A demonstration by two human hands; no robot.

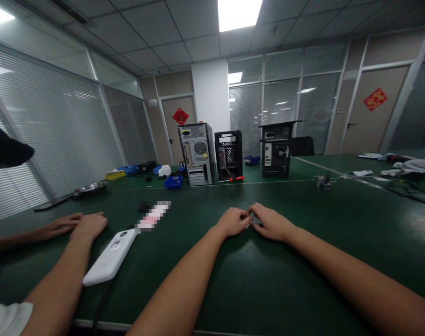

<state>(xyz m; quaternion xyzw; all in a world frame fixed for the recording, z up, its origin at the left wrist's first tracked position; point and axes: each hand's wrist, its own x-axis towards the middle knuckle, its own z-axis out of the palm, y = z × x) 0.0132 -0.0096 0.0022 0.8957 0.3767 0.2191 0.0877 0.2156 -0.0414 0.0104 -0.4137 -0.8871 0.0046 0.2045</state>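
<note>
Over the green table (289, 280), my left hand (231, 222) and my right hand (272, 223) meet fingertip to fingertip. Between them is a small flat grey piece (256, 220), mostly covered by my fingers, so its kind cannot be made out. The fingers of my right hand curl around the piece from the right. My left hand's fingertips are pinched together at its left edge, where a thin light sliver shows below them. Both wrists rest close to the tabletop.
A co-worker's hands (89, 227) rest at the left, beside a white power bank (110, 259) with a cable. Three computer cases (197, 149) stand farther back, with a red screwdriver (236, 178) and blue tray (173, 182). Small metal parts (324, 183) stand at right.
</note>
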